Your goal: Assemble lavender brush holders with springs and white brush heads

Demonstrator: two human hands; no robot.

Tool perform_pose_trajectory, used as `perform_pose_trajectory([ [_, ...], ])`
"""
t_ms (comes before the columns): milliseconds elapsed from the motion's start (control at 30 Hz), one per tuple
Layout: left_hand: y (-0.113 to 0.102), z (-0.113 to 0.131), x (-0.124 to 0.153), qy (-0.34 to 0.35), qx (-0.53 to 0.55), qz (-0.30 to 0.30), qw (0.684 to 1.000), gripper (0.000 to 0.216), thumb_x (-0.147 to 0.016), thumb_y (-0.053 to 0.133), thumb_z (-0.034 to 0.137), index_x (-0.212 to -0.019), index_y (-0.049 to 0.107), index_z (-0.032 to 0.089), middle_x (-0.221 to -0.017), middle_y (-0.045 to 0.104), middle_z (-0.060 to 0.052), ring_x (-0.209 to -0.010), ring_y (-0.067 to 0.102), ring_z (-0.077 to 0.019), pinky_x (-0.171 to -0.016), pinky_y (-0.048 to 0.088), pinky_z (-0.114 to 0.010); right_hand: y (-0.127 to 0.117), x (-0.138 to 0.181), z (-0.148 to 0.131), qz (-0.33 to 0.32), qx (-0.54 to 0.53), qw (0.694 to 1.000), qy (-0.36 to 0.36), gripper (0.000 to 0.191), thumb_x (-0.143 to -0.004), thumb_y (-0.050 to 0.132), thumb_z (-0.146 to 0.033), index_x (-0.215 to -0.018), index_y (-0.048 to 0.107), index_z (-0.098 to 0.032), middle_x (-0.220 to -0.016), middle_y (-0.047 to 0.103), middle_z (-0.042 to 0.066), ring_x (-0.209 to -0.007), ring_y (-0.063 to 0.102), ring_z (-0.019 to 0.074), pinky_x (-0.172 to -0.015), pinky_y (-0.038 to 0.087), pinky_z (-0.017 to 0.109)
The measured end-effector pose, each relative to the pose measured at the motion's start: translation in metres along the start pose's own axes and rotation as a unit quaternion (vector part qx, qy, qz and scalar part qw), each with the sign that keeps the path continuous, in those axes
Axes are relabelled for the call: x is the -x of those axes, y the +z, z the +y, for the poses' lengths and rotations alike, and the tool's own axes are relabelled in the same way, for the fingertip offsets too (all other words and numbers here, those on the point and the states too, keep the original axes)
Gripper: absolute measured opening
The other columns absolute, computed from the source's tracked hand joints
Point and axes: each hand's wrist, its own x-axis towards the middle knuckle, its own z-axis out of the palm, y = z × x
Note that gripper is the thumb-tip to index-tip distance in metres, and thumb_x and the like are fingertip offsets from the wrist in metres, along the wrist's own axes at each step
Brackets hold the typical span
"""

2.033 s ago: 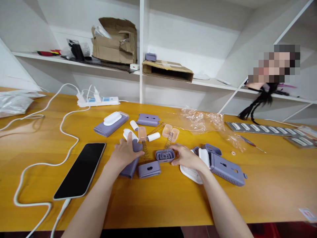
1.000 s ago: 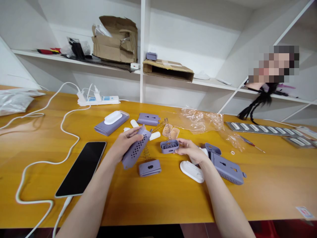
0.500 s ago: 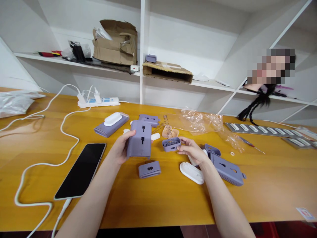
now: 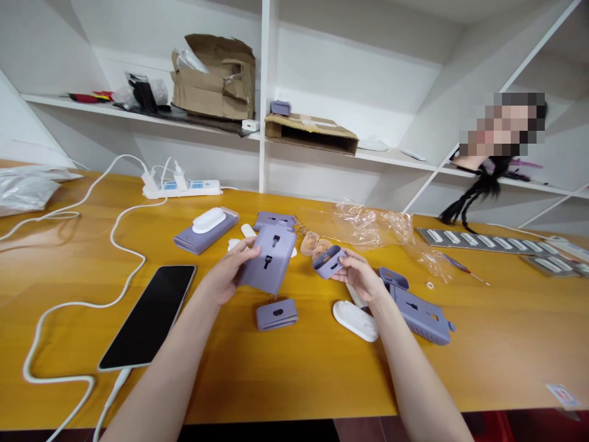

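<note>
My left hand grips a purple plastic housing by its left side, thumb on top; two dark keyhole-like slots show in its face, which is tilted. In my right hand, thumb and fingers pinch a small purple oval cap with a raised rim and a dark slot in its side. The two parts are apart, held above the table. Below them lies another purple cap piece with a dark oval hole. Near my right wrist are a white oval bristled piece and a purple slotted housing.
Behind the hands lie thin coiled springs, a peach-coloured tray and clear plastic wrap. A phone on a white cable is at left, near a power strip. A screwdriver lies right.
My right hand has raised and tilted the oval cap, and the coils seen in it earlier no longer show there. My left hand has tilted the housing and shifted it slightly right.
</note>
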Motion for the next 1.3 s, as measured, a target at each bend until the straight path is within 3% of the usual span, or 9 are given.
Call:
perform_pose_trajectory([
  [133, -0.006, -0.004, -0.008, 0.039, -0.090, 0.091, 0.991, 0.053, -0.062, 0.067, 0.043, -0.112, 0.061, 0.025, -0.110, 0.064, -0.002, -0.096, 0.057, -0.0202, -0.066, 0.042, -0.024, 0.000, 0.000, -0.002, 0.027, -0.037, 0.999, -0.006, 0.020, -0.062, 0.065, -0.024, -0.081, 0.060, -0.022, -0.064, 0.063, -0.004, -0.056, 0.062, 0.0134, -0.057, 0.051, 0.027],
  [267, -0.013, -0.007, -0.013, 0.078, -0.128, 0.103, 0.983, 0.055, -0.054, 0.074, 0.041, -0.105, 0.065, 0.019, -0.094, 0.069, -0.004, -0.087, 0.060, -0.0208, -0.071, 0.042, -0.027, 0.001, -0.001, -0.003, 0.066, -0.078, 0.995, -0.018, 0.018, -0.061, 0.064, -0.025, -0.078, 0.059, -0.021, -0.057, 0.057, -0.007, -0.047, 0.053, 0.0091, -0.043, 0.042, 0.020],
  [433, -0.017, -0.006, -0.015, 0.080, -0.127, 0.114, 0.982, 0.046, -0.052, 0.075, 0.040, -0.094, 0.071, 0.020, -0.102, 0.069, -0.004, -0.091, 0.060, -0.0211, -0.077, 0.043, -0.028, 0.000, -0.003, -0.004, 0.098, -0.099, 0.990, -0.025, 0.013, -0.062, 0.062, -0.027, -0.073, 0.058, -0.021, -0.056, 0.058, -0.007, -0.046, 0.050, 0.0086, -0.040, 0.037, 0.020],
  [600, -0.018, -0.004, -0.013, 0.055, -0.152, 0.083, 0.983, 0.040, -0.052, 0.075, 0.043, -0.085, 0.073, 0.021, -0.093, 0.071, -0.004, -0.088, 0.061, -0.0221, -0.074, 0.043, -0.029, -0.001, -0.003, -0.004, 0.117, -0.109, 0.987, -0.033, 0.009, -0.060, 0.057, -0.026, -0.066, 0.058, -0.020, -0.059, 0.062, -0.004, -0.049, 0.054, 0.0114, -0.045, 0.042, 0.023],
  [833, -0.020, -0.002, -0.009, 0.057, -0.241, 0.015, 0.969, 0.043, -0.053, 0.074, 0.045, -0.089, 0.073, 0.021, -0.087, 0.071, -0.003, -0.083, 0.060, -0.0221, -0.071, 0.042, -0.030, -0.005, -0.003, -0.005, 0.130, -0.100, 0.986, -0.028, 0.004, -0.056, 0.055, -0.024, -0.056, 0.053, -0.020, -0.047, 0.058, -0.003, -0.041, 0.049, 0.0120, -0.040, 0.041, 0.024],
  [1133, -0.021, 0.001, -0.007, 0.053, -0.251, -0.033, 0.966, 0.043, -0.054, 0.074, 0.045, -0.090, 0.073, 0.022, -0.089, 0.071, -0.004, -0.083, 0.060, -0.0221, -0.069, 0.044, -0.029, -0.010, -0.001, -0.009, 0.115, -0.056, 0.992, 0.000, 0.008, -0.054, 0.052, -0.026, -0.053, 0.056, -0.019, -0.048, 0.060, 0.001, -0.042, 0.050, 0.0132, -0.039, 0.042, 0.024],
  [1300, -0.018, -0.001, -0.007, 0.052, -0.241, -0.047, 0.968, 0.039, -0.055, 0.074, 0.042, -0.089, 0.073, 0.022, -0.088, 0.072, -0.004, -0.083, 0.061, -0.0229, -0.070, 0.046, -0.030, 0.002, 0.004, -0.008, 0.097, -0.013, 0.995, -0.008, 0.010, -0.053, 0.053, -0.027, -0.056, 0.059, -0.019, -0.049, 0.058, 0.000, -0.043, 0.047, 0.0135, -0.039, 0.037, 0.025],
])
